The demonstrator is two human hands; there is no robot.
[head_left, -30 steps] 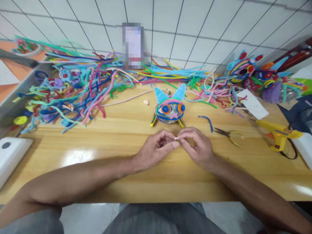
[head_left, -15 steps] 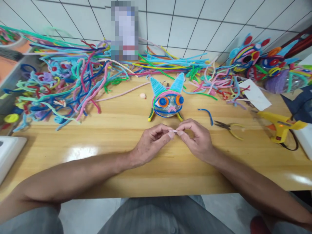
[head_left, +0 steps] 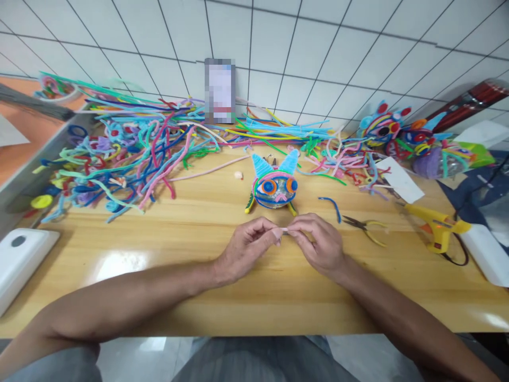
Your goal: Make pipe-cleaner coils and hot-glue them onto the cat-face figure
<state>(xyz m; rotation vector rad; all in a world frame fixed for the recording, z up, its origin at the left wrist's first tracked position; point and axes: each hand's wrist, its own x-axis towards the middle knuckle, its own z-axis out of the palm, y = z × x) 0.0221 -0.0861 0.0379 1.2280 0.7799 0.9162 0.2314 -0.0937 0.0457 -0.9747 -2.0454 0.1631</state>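
My left hand (head_left: 248, 248) and my right hand (head_left: 318, 243) meet over the table, each pinching an end of a short pale pink piece of pipe cleaner (head_left: 284, 230). Only a small stretch of it shows between my fingertips. Just beyond my hands stands a cat-like figure (head_left: 275, 187) with light blue ears, orange and blue round eyes, a pink nose and yellow-tipped feet. A bent dark blue pipe cleaner (head_left: 334, 207) lies to the right of it, beside yellow-handled pliers (head_left: 365, 225).
A yellow glue gun (head_left: 439, 229) lies at the right. Tangled pipe cleaners (head_left: 131, 154) cover the back left. More finished figures (head_left: 382, 130) stand at the back right near a white paper (head_left: 403, 180). A white device (head_left: 26, 260) sits at the left edge.
My view has tilted up, so things at the back sit lower in the picture. My hands stay together on the small pink piece, with the fingers shifted slightly.
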